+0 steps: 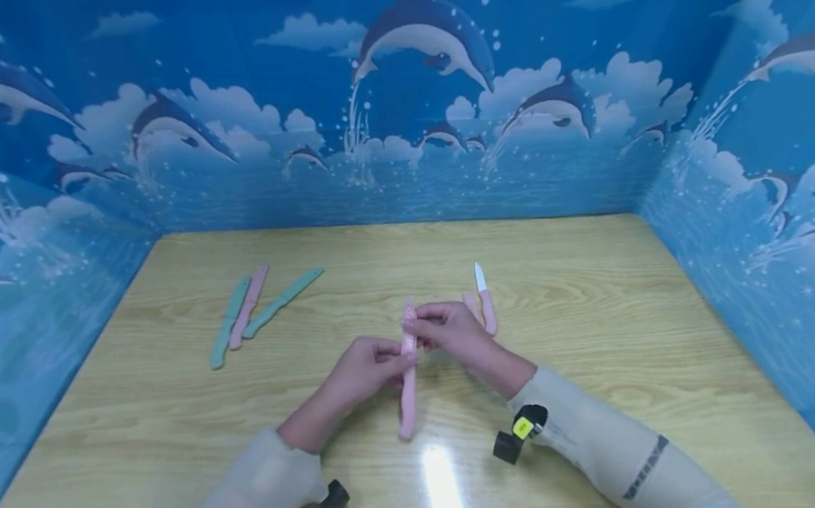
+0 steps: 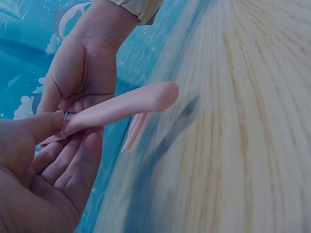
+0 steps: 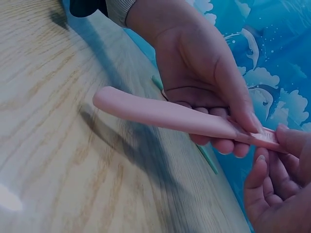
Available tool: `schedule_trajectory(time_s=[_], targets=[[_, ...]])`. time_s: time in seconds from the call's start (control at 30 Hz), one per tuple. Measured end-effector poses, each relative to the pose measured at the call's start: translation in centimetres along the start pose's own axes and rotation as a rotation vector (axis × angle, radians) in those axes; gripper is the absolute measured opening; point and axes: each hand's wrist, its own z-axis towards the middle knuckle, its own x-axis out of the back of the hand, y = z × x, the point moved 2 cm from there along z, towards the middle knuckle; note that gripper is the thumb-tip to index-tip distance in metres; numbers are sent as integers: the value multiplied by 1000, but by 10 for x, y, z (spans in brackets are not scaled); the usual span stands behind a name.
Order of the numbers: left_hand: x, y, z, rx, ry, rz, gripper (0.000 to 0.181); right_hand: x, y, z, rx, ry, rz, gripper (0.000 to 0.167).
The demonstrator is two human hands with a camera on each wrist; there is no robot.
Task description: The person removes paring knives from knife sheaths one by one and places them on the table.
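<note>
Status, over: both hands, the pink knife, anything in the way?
Left hand and right hand both pinching pink knife. Knife raised off table, handle toward wearer. No obstruction seen; bare-bladed knife lies beyond right hand.

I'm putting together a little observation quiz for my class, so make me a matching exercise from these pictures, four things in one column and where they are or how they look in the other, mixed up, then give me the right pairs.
Column one
1. Raised pink knife
2. Bare-bladed knife
3. Leftmost green knife
4. Backdrop

Column two
A. Blue, printed with dolphins
B. Lying on the table, just beyond the right hand
C. Held by both the left hand and the right
D. Lying beside another pink knife

Right pairs: 1-C, 2-B, 3-D, 4-A
</note>
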Motion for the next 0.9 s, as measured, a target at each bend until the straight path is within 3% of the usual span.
schedule_trajectory(time_s=[0.2,0.37,0.6,0.9], targets=[[-1,1,1,17,32,0,25,-2,2,-1,-15,28,15,27],[0,4,1,38,82,-29,23,0,9,-5,-43,41,94,35],[3,7,0,32,136,-62,19,0,18,-21,-80,-52,124,49],[6,8,0,-17,135,-111,23,-6,26,-41,-72,-220,117,36]])
